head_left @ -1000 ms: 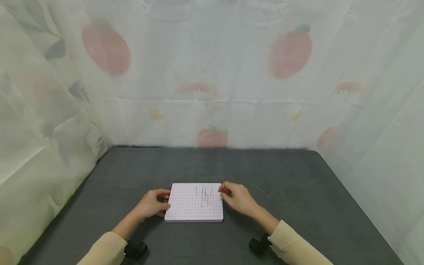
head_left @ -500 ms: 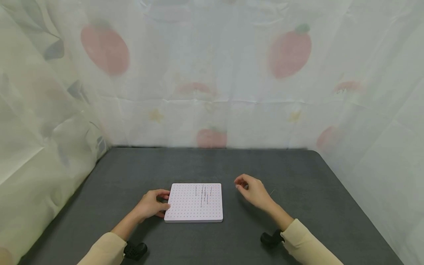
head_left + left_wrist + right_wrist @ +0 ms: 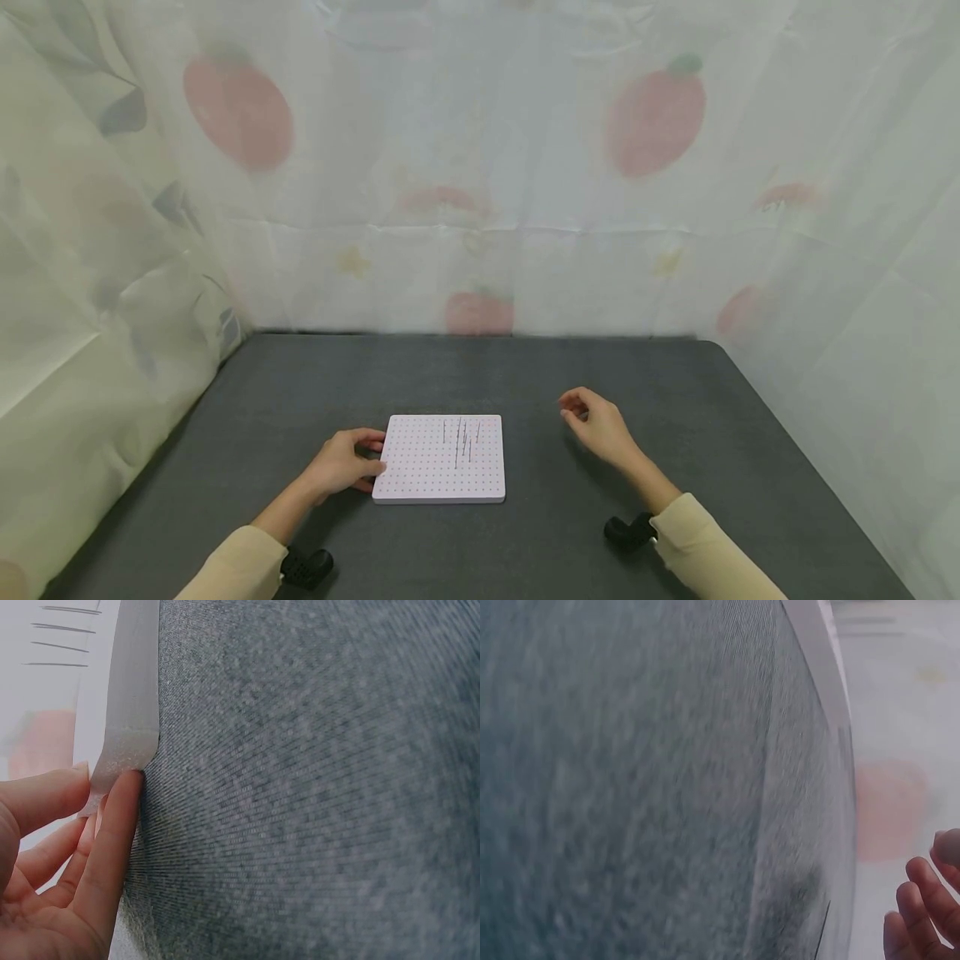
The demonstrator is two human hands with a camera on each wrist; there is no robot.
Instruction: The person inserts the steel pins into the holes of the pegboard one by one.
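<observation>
A white board [image 3: 420,483] with rows of small holes lies on the dark table, several thin metal pins [image 3: 457,450] standing upright towards its right back. My left hand [image 3: 337,463] holds the board's left edge, thumb on top and fingers against the side; the left wrist view shows the thumb [image 3: 52,796] and fingers at the board's corner. To the right of the board, my right hand [image 3: 602,427] hovers over the table with loosely bent fingers and nothing visible in them. In the right wrist view, a loose thin pin [image 3: 823,930] lies on the table below those fingers [image 3: 922,889].
The dark grey table [image 3: 337,375] reaches back to a pale curtain [image 3: 525,183] printed with strawberries. Another curtain [image 3: 82,350] hangs along the left side. A black wrist device [image 3: 628,532] sits by the right sleeve, and another [image 3: 306,568] by the left.
My right hand has left the board's right edge and moved right, now covering the loose pins seen there before. One pin stands where its fingers were. The left hand and board stay put.
</observation>
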